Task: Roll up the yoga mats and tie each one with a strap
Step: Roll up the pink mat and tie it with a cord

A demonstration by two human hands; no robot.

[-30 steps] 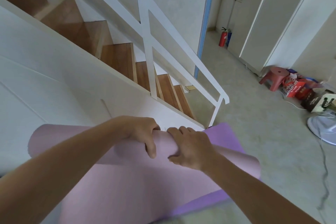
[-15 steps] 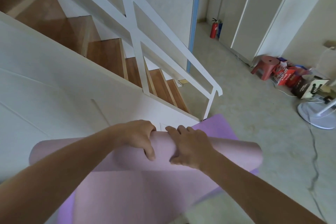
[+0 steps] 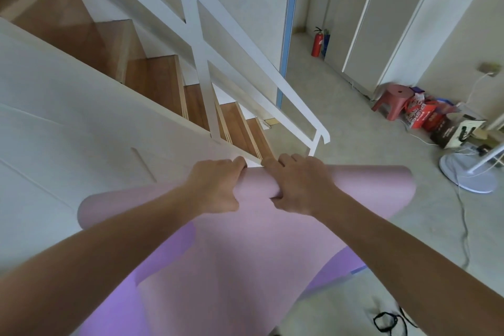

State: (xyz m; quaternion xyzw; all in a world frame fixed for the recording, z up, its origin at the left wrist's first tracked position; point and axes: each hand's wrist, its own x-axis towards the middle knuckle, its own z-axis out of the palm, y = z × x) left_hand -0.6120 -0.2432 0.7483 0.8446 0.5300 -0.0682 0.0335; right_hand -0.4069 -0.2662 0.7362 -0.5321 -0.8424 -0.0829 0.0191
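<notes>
**A:** Quick, where's the mat vs the stairs?

**B:** The yoga mat (image 3: 354, 188) is part-rolled. The roll lies just this side of the foot of the staircase (image 3: 240, 131), long axis L–R across the view. The flat part runs from the roll away from the stairs, twd the person.

**A:** Hands?

**B:** Both at mid-roll, side by side w/ a small gap. The left hand (image 3: 215, 188) and right hand (image 3: 300, 185) each clench the roll, fingers hooked over its stairs side, thumbs on the near side. Neither is nearer, they're level. The roll's ends stick well out past both hands.

**A:** So which way does it go?

**B:** My guess is away from the stairs, since the loose length is all on that side. With such a central grip the ends could drift out of line.

**A:** Strap?

**B:** None I can be sure of. There's a black looped thing (image 3: 390, 320) on the floor, well away from the stairs, but can't tell what it is.

**A:** Any text?

**B:** The red bags (image 3: 420, 117) beside a stool (image 3: 392, 98), far right of the stairs, have white print too blurred to read. The box (image 3: 458, 131) next to them has a dark mark, not legible.
</notes>
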